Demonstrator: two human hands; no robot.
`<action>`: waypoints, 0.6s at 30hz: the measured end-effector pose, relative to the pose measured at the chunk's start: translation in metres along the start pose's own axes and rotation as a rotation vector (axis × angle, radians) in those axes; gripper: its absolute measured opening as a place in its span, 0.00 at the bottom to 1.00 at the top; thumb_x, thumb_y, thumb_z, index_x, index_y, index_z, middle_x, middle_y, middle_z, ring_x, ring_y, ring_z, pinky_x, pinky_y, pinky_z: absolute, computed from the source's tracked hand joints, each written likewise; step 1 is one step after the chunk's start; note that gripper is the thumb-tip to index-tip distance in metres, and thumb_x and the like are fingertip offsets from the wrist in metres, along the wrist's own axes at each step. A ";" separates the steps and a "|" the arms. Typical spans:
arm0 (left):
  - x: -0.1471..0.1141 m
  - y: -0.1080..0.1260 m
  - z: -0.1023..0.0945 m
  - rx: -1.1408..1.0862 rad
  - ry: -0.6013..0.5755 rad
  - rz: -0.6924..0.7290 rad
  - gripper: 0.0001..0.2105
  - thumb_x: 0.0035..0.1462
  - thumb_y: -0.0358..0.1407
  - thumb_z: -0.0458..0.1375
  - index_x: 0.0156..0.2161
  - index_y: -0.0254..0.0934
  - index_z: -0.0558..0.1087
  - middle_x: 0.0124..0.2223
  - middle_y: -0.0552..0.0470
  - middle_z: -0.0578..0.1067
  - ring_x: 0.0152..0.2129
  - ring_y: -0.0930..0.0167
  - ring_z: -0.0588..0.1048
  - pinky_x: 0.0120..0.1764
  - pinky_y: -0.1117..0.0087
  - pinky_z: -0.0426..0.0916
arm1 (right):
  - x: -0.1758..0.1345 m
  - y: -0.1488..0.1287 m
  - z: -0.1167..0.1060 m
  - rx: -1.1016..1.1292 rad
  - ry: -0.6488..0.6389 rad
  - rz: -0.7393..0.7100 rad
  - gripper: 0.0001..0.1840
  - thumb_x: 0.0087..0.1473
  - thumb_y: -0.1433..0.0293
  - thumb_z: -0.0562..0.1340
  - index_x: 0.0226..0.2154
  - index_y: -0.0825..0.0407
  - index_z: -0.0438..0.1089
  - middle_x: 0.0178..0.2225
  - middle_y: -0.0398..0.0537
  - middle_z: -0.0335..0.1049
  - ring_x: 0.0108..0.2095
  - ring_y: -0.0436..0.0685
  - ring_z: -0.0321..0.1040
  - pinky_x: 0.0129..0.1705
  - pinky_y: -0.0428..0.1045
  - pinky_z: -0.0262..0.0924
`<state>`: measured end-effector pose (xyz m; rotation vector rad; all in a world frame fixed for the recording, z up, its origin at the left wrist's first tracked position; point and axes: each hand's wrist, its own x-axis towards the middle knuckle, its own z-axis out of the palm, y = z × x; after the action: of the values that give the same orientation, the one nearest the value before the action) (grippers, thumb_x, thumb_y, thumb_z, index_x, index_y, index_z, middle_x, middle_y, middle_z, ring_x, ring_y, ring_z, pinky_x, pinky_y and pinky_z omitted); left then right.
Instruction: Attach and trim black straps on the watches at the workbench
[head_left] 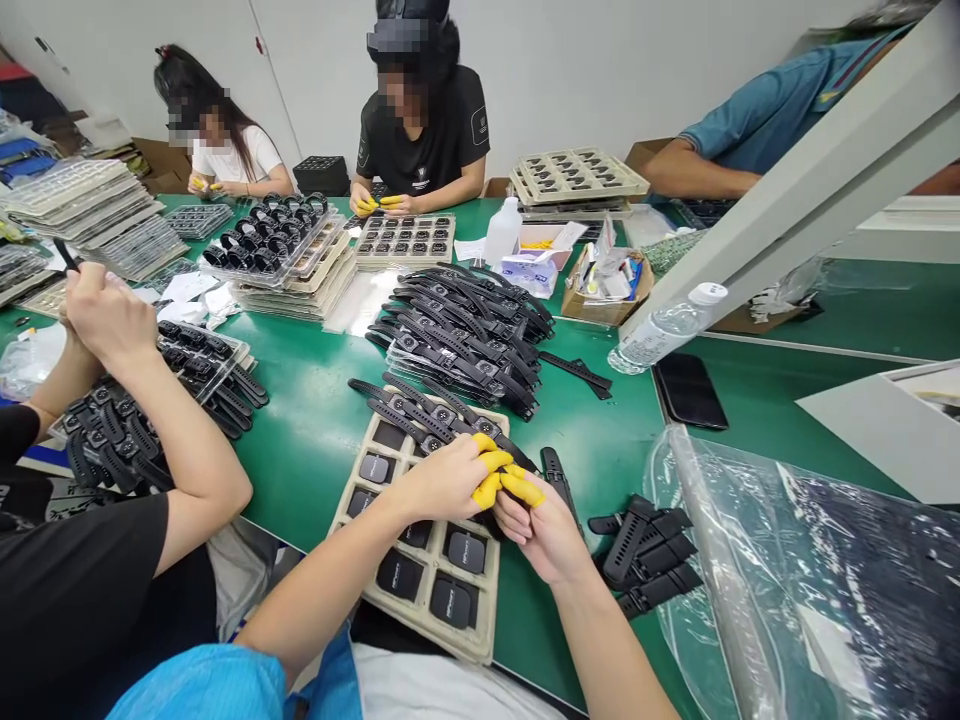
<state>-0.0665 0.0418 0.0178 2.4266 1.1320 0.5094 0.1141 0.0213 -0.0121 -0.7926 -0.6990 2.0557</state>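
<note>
My left hand (454,478) and my right hand (544,520) meet over the tray, with yellow finger covers on several fingertips. Both are closed in a pinch around a black watch strap (525,459), mostly hidden by the fingers; whether a watch body is attached I cannot tell. Beneath them lies a beige compartment tray (489,598) holding square black watch bodies (454,600). Strapped watches (401,405) lie across its far end. To the right of my right hand are a single black strap (556,478) and a pile of loose straps (651,555).
A tall heap of strapped watches (465,335) stands beyond the tray. On the right are a water bottle (667,328), a phone (690,390), a clear plastic bag (817,560) and a slanted white post (787,170). A co-worker's arm (180,420) is close on the left.
</note>
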 end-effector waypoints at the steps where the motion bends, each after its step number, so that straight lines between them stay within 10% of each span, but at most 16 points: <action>1: 0.000 0.000 -0.001 0.031 -0.013 -0.002 0.19 0.66 0.32 0.51 0.59 0.32 0.72 0.52 0.37 0.74 0.52 0.60 0.73 0.57 0.58 0.73 | 0.000 0.000 0.000 -0.009 0.001 0.006 0.23 0.58 0.55 0.73 0.29 0.50 0.62 0.17 0.31 0.48 0.16 0.44 0.36 0.16 0.40 0.41; 11: -0.001 0.002 -0.005 -0.236 0.089 0.007 0.22 0.71 0.37 0.50 0.66 0.35 0.64 0.60 0.39 0.74 0.58 0.62 0.74 0.62 0.58 0.72 | 0.001 0.000 0.002 -0.180 0.054 -0.183 0.25 0.58 0.46 0.69 0.33 0.48 0.64 0.16 0.33 0.55 0.16 0.46 0.45 0.18 0.43 0.47; 18: -0.011 -0.006 -0.055 0.146 0.046 -0.092 0.21 0.68 0.29 0.50 0.64 0.38 0.68 0.58 0.43 0.77 0.55 0.63 0.77 0.58 0.60 0.74 | 0.002 -0.019 -0.012 -0.782 0.040 -0.328 0.21 0.64 0.49 0.63 0.41 0.50 0.73 0.24 0.41 0.67 0.22 0.52 0.60 0.25 0.48 0.56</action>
<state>-0.1041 0.0483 0.0602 2.4824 1.3361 0.4703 0.1308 0.0355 -0.0070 -1.0473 -1.5372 1.4434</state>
